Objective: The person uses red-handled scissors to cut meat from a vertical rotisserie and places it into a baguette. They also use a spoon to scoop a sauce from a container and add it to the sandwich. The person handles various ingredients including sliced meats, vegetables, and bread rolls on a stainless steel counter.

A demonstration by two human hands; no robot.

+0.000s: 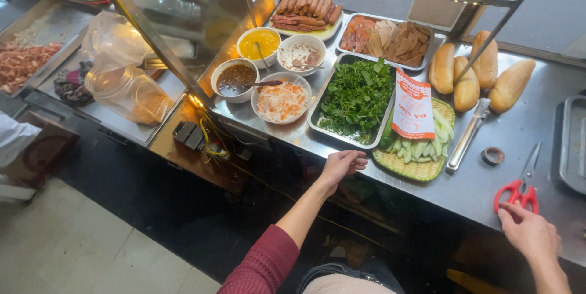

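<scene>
While an orange-and-white paper sleeve [413, 106] lies across the woven tray [421, 172], the left hand [343, 165] rests loosely curled and empty on the steel table [537, 123] edge; right hand [528, 230], fingers relaxed, touches red-handled scissors [520, 185].

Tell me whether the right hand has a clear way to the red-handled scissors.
Probably yes. The right hand rests at the counter's edge with its fingertips just short of the red-handled scissors, which lie flat on bare steel. Nothing lies between them; the roll of tape sits off to the side.
</scene>
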